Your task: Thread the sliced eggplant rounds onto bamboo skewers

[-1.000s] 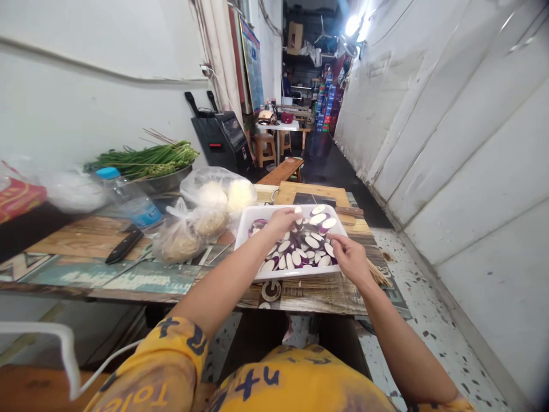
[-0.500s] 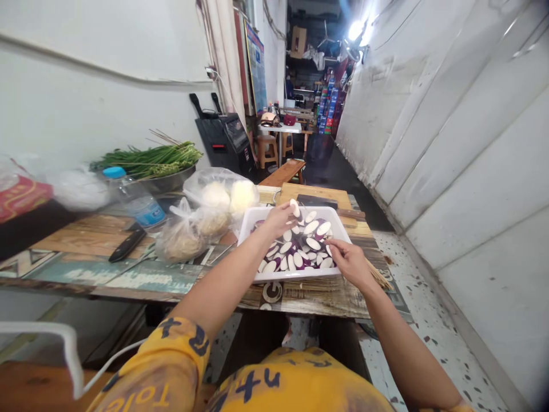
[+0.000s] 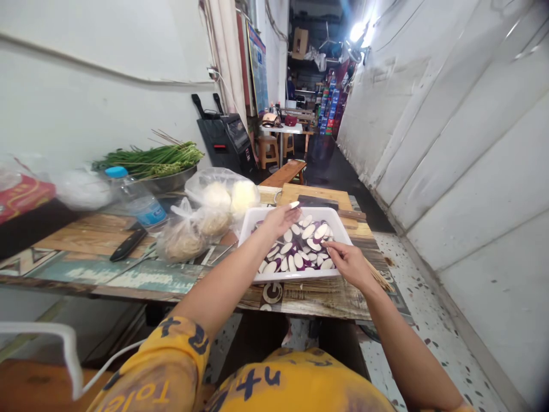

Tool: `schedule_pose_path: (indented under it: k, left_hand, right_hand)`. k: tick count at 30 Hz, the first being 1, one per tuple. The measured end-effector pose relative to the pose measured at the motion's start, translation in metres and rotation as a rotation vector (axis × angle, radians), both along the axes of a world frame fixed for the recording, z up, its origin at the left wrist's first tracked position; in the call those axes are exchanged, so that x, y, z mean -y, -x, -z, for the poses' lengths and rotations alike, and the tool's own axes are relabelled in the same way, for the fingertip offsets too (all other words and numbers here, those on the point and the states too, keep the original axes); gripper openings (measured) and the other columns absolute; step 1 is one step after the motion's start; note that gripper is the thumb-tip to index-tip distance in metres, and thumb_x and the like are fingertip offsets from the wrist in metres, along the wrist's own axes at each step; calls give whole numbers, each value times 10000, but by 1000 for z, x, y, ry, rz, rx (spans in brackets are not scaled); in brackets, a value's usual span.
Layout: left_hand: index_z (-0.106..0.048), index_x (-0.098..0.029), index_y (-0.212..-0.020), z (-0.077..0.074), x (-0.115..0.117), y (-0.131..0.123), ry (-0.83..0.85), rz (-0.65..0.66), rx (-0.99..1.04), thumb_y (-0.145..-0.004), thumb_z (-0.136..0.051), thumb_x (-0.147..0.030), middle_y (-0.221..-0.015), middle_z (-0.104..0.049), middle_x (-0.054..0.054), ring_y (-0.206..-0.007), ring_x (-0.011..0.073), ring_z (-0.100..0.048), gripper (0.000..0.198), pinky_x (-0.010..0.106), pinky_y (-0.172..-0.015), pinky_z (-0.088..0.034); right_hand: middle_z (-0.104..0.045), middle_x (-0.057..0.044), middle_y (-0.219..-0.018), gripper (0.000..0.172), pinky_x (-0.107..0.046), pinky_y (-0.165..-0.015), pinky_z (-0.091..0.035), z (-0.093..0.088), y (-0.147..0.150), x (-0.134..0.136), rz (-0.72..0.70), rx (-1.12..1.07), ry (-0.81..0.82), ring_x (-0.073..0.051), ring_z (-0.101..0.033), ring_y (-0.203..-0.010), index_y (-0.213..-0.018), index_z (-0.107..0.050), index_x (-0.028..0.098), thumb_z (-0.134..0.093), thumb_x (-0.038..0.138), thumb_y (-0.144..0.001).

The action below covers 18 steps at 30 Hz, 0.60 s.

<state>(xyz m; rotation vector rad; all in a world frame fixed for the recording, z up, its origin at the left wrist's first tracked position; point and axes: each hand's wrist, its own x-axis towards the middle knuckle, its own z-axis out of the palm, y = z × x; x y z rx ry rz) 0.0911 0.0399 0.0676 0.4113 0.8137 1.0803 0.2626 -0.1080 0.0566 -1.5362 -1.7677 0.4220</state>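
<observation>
in the head view, the left hand (image 3: 281, 221) pinches one pale slice (image 3: 294, 205) above the far side of a white tray (image 3: 300, 276). the right hand (image 3: 352, 264) holds its fingertips together over the tray's right side; what they grip is too small to tell. purple-skinned slices (image 3: 292, 263) lie heaped in the tray, on the surface (image 3: 326, 294).

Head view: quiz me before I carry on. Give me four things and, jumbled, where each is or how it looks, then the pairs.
Things
1. left hand
2. bottle
3. green stalks
4. wooden-handled knife

Places or states
A. heaped in a metal bowl
B. lying on the cutting board
C. holding a pale slice
D. topped by a blue cap

Pairs: 1-C, 2-D, 3-A, 4-B.
</observation>
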Motion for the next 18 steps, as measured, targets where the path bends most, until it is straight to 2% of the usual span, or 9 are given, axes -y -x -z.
schedule_pose_path:
  k: [9, 18]
  left_hand:
    - [-583, -42, -939, 0, -1, 1, 34, -15, 44, -859, -470, -67, -725, -660, 124, -707, 159, -656, 141, 256, -717, -538]
    - [-577, -49, -865, -1, 3, -2, 4, -7, 20, -837, -497, -44, -691, -654, 120, -661, 159, -651, 84, 269, -707, -543]
  right_hand:
    - [-706, -42, -972, 303, -253, -772, -502, -2, 1, -2, 3, 53, 35, -173, -658, -884, -969, -698, 172, -445, 268, -833]
    - [-710, -48, -952, 315, -260, -740, -507, 1, 0, -3, 7, 45, 23, -178, -663, -845, -974, -699, 162, -446, 282, -831]
